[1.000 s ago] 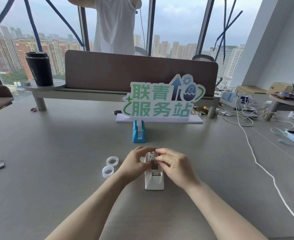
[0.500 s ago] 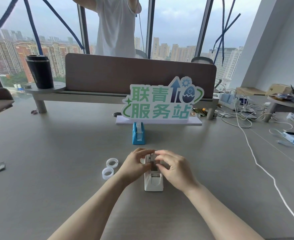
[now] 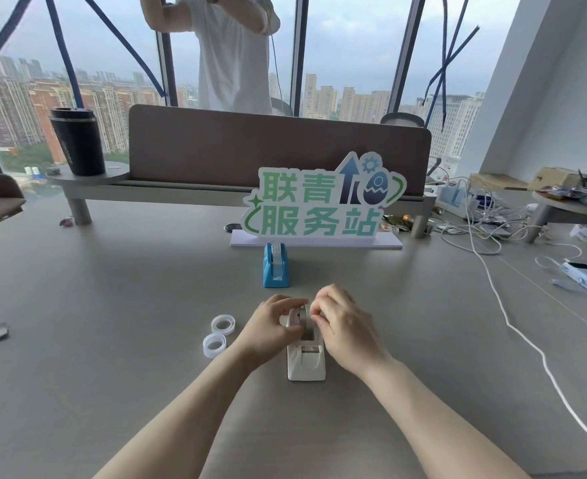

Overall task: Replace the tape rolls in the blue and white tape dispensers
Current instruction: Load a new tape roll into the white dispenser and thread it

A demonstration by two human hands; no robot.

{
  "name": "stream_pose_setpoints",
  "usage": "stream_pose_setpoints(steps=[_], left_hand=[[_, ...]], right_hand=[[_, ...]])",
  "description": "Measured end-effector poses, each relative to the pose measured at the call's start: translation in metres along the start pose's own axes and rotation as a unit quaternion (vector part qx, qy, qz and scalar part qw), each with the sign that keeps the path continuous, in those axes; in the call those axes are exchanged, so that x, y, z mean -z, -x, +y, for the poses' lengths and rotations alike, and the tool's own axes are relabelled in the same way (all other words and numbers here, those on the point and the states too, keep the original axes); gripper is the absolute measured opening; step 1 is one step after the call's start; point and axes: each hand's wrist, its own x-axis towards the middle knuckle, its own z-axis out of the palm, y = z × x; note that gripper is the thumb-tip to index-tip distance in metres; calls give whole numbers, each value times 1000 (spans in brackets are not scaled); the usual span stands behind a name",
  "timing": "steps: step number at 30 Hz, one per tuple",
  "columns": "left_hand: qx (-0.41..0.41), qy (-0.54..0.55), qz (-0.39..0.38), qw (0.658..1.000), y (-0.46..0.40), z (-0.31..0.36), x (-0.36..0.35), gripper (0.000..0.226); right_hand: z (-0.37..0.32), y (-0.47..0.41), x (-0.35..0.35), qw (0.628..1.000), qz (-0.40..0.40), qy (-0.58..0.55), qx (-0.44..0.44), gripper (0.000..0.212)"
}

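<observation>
The white tape dispenser (image 3: 306,361) stands on the grey table in front of me. My left hand (image 3: 272,324) and my right hand (image 3: 344,323) close from either side on a tape roll (image 3: 301,314) sitting in the dispenser's back end. My fingers hide most of the roll. The blue tape dispenser (image 3: 275,267) stands farther back with a roll in it, just before the sign. Two loose tape rolls (image 3: 218,335) lie flat to the left of my left hand.
A green-lettered sign (image 3: 323,205) on a white base stands behind the blue dispenser. A white cable (image 3: 513,326) runs along the right side. A black cup (image 3: 77,141) sits on the raised shelf at far left. A person stands beyond the brown partition.
Both hands stay at the back of the white dispenser; the fingers have shifted slightly around the roll. The view has tilted a little.
</observation>
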Motion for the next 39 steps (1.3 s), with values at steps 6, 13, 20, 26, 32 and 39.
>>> stream_pose_setpoints(steps=[6,13,20,26,32,39], left_hand=[[-4,-1,3,1000,1,0,1,46],[-2,36,-11,999,2,0,2,49],[5,25,-2,1000,3,-1,-1,51],[0,4,30,1000,10,1,-5,47],[0,21,62,998,22,7,-7,44],[-2,16,67,998,33,12,-9,43]], right_hand=[[-2,6,2,998,-43,-46,-20,6],[-4,11,9,994,-65,-79,-37,9],[-9,15,18,993,-67,-94,-40,12],[-18,23,24,993,-57,-95,-28,11],[-25,39,28,994,-52,-89,-21,10],[-33,56,29,995,-51,-81,-12,8]])
